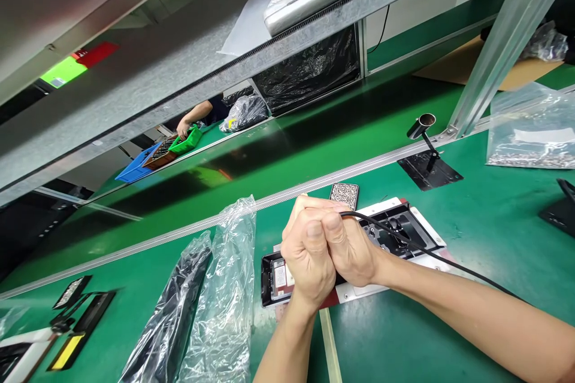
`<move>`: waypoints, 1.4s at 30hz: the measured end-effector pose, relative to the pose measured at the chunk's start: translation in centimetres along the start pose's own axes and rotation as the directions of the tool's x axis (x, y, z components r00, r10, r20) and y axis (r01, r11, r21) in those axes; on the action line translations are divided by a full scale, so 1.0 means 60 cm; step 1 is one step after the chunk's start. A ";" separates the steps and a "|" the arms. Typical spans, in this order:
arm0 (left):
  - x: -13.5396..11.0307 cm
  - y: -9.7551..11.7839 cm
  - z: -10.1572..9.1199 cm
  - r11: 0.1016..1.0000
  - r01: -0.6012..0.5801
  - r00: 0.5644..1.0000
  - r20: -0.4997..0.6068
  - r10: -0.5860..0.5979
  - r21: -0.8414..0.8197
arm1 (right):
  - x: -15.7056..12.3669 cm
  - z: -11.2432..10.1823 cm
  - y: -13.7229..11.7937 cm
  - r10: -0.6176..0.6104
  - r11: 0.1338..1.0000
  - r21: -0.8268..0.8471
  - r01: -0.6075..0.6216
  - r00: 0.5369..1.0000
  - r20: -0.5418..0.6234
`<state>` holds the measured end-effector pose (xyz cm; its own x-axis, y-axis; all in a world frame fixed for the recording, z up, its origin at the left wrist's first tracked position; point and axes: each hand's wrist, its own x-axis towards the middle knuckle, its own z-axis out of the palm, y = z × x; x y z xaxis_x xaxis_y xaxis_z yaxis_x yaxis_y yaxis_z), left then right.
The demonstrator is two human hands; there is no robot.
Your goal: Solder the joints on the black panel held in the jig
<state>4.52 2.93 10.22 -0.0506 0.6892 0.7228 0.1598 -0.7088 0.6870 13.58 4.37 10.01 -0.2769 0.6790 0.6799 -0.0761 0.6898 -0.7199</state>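
My two hands meet above a black device [275, 278] that lies in a white fixture [424, 224] on the green bench. My left hand [308, 254] is curled into a fist; what it grips is hidden by the fingers. My right hand [353, 245] presses against it, fingers closed round a tool with a black cable [449, 260] that trails off to the right over my forearm. The tool itself is hidden inside the hands.
Clear plastic bags [224, 305] with a dark part lie to the left. A small speckled pad [344, 194] sits behind the fixture. A metal cup on a black stand [426, 158] and a bag of small parts [532, 137] are at right. Another person's hand [183, 127] works across the conveyor.
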 end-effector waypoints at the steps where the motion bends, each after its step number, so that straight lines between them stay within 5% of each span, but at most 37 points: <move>1: 0.000 0.000 0.000 1.000 0.003 1.000 -0.004 -0.003 0.001 | 0.000 -0.001 0.000 0.005 1.000 0.006 -0.005 1.000 0.005; 23: 0.001 -0.001 0.005 0.999 -0.050 0.999 -0.020 0.051 0.019 | -0.001 -0.001 -0.002 0.014 1.000 -0.020 -0.015 0.997 -0.073; 29: 0.000 -0.001 0.007 1.000 -0.031 0.999 -0.013 0.031 -0.001 | -0.002 -0.006 -0.003 0.059 0.997 0.058 -0.059 0.998 0.016; 42: -0.002 -0.003 0.010 1.000 -0.012 1.000 -0.021 0.012 0.015 | -0.007 -0.008 0.002 0.110 0.994 -0.030 -0.110 0.994 -0.007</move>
<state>5.10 3.04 9.96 -0.0695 0.6771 0.7326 0.1756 -0.7146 0.6771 14.13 4.27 9.70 -0.2773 0.7522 0.5977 -0.0167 0.6183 -0.7858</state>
